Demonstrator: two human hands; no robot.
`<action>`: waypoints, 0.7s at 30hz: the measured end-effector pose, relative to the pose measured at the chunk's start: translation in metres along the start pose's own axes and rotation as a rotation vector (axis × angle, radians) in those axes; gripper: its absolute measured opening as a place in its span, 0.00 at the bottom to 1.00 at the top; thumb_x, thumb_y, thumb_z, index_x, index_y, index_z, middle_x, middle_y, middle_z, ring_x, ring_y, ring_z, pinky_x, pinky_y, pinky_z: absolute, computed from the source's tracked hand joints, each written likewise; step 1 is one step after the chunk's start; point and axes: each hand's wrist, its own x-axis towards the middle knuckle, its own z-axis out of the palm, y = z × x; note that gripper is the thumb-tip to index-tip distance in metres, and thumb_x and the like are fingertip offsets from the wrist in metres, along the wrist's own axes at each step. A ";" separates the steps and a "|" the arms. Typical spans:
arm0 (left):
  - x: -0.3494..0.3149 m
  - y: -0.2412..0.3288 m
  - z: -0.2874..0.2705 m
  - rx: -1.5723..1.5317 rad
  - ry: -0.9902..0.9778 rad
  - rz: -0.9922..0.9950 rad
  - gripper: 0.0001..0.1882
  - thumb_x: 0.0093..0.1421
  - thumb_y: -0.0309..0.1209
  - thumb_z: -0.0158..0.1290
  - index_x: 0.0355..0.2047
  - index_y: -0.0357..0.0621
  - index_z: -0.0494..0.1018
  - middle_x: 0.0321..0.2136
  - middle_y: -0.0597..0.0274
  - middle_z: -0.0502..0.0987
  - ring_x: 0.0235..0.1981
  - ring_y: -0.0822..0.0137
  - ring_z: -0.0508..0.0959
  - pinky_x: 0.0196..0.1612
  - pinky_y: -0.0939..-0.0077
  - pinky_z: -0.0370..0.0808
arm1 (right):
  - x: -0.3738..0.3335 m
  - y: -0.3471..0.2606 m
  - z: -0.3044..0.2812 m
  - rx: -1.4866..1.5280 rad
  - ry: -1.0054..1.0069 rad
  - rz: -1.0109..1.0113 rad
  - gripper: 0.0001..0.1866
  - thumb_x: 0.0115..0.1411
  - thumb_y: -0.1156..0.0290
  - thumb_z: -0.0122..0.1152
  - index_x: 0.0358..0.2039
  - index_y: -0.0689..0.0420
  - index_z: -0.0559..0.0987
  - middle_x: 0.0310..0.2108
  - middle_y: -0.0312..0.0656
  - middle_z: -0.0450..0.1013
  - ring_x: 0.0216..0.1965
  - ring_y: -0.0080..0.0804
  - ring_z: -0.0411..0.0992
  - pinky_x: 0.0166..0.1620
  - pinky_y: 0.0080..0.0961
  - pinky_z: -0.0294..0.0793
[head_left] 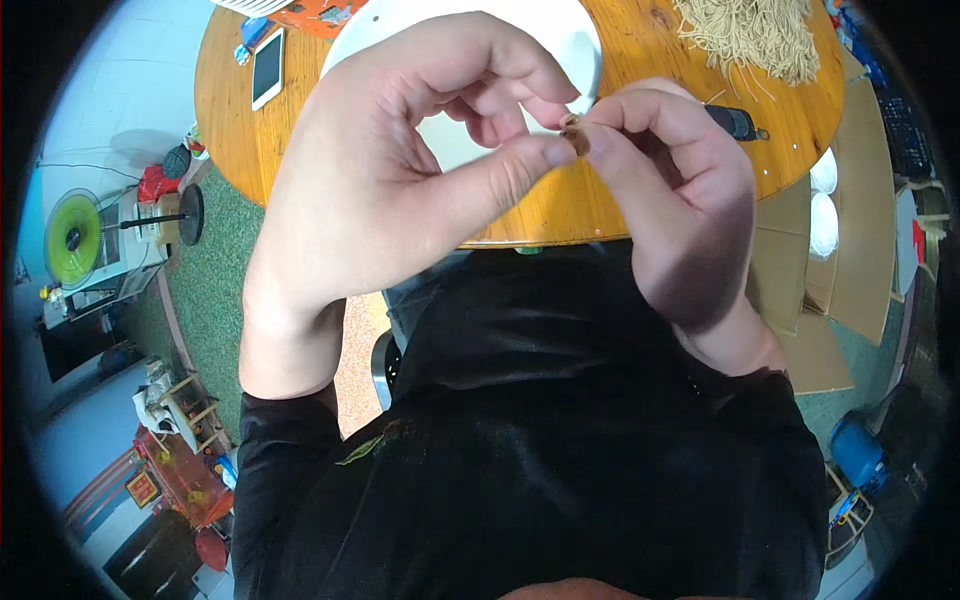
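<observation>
In front of me, above the near edge of the table, both hands meet at a small brown piece (577, 139), too small and too covered for me to make out its kind. My right hand (672, 160) pinches it between thumb and index finger. The thumb tip of my left hand (425, 140) presses against it from the other side, while the left fingers curl above with the index tip raised. A large white round tray or basin (375, 38) lies behind my left hand, which hides much of it.
On the round wooden table (235, 130) lie a white phone (268, 68), a bundle of beige cords (755, 35) and a small black case (733, 123). An open cardboard box (860, 220) with white round items (823, 225) stands at the right. A fan (75, 237) is at the left.
</observation>
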 end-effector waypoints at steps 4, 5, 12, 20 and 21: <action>0.000 -0.002 0.004 0.075 0.012 0.083 0.15 0.59 0.17 0.69 0.47 0.36 0.81 0.42 0.61 0.85 0.42 0.71 0.83 0.49 0.75 0.78 | 0.001 -0.004 0.000 0.307 -0.020 0.284 0.07 0.70 0.76 0.63 0.44 0.67 0.84 0.41 0.38 0.79 0.39 0.23 0.75 0.48 0.21 0.74; 0.000 -0.001 0.005 0.110 0.016 0.090 0.16 0.58 0.17 0.69 0.47 0.36 0.82 0.43 0.61 0.85 0.42 0.71 0.83 0.49 0.76 0.78 | 0.001 -0.002 -0.001 0.414 0.001 0.336 0.09 0.70 0.73 0.65 0.45 0.66 0.85 0.40 0.38 0.81 0.38 0.23 0.76 0.47 0.21 0.74; 0.005 -0.001 0.004 0.333 0.029 0.247 0.09 0.58 0.17 0.68 0.39 0.35 0.83 0.41 0.56 0.86 0.40 0.67 0.84 0.45 0.74 0.79 | 0.001 0.012 -0.002 0.911 -0.031 0.562 0.13 0.69 0.67 0.68 0.47 0.63 0.87 0.40 0.38 0.83 0.39 0.21 0.75 0.47 0.20 0.71; 0.005 0.003 0.008 0.443 0.083 0.284 0.07 0.57 0.17 0.69 0.36 0.35 0.85 0.38 0.54 0.88 0.40 0.63 0.87 0.43 0.73 0.82 | 0.000 0.018 -0.003 0.908 -0.083 0.509 0.13 0.71 0.67 0.67 0.48 0.64 0.87 0.38 0.38 0.82 0.38 0.22 0.75 0.46 0.21 0.72; 0.005 0.004 0.009 0.454 0.085 0.285 0.07 0.57 0.17 0.69 0.36 0.35 0.86 0.38 0.54 0.88 0.40 0.63 0.88 0.44 0.74 0.82 | -0.001 0.017 -0.002 0.886 -0.055 0.505 0.14 0.71 0.67 0.67 0.48 0.65 0.87 0.38 0.39 0.83 0.38 0.23 0.75 0.46 0.21 0.72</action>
